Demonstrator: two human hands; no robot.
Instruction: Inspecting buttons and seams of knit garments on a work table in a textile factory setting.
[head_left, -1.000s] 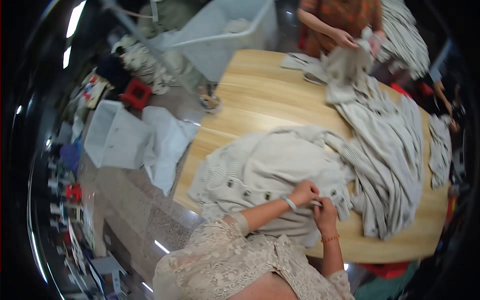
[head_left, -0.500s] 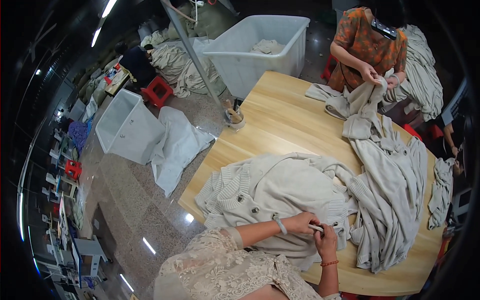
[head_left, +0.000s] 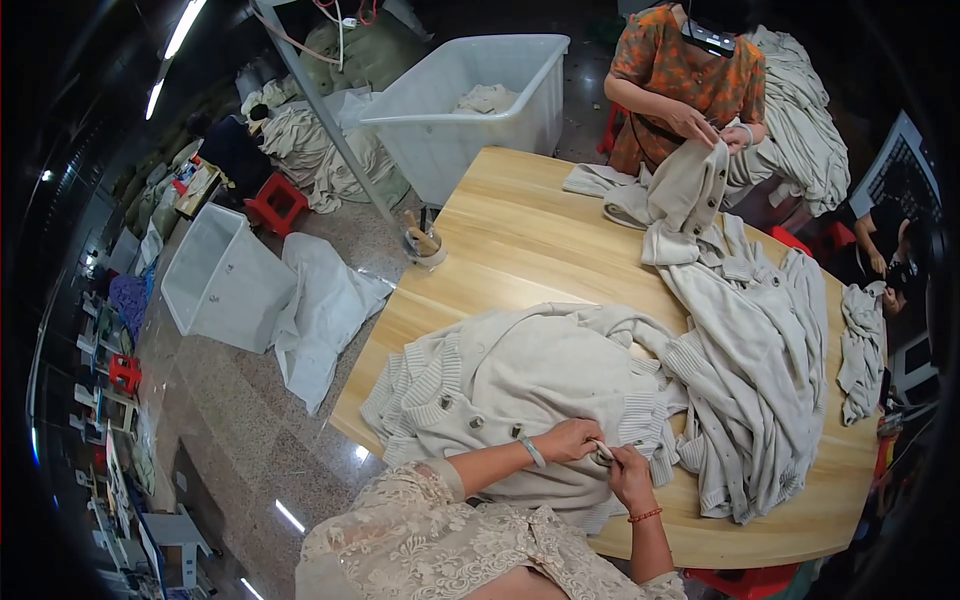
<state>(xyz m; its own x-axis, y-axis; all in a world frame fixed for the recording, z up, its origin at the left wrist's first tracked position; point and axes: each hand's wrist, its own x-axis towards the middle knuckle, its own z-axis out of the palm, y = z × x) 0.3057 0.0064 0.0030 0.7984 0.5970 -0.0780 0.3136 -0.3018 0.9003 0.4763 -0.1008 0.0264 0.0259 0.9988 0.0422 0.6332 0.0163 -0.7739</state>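
Both hands, left [head_left: 567,438] and right [head_left: 628,470], pinching ribbed cream knit cardigan [head_left: 520,380], round buttons, smooth wooden table [head_left: 520,240]

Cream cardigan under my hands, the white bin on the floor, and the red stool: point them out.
Cream cardigan [head_left: 520,375], head view, on its back panel.
White bin [head_left: 225,280], head view, on its side wall.
Red stool [head_left: 275,203], head view, on its seat.

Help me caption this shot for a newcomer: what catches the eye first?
The cream knitted cardigan spread on the wooden table, with the left hand and right hand pinching a small spot near its hem. To the right lies a heap of similar knitwear; across the table another person handles a garment beside a white plastic tub.
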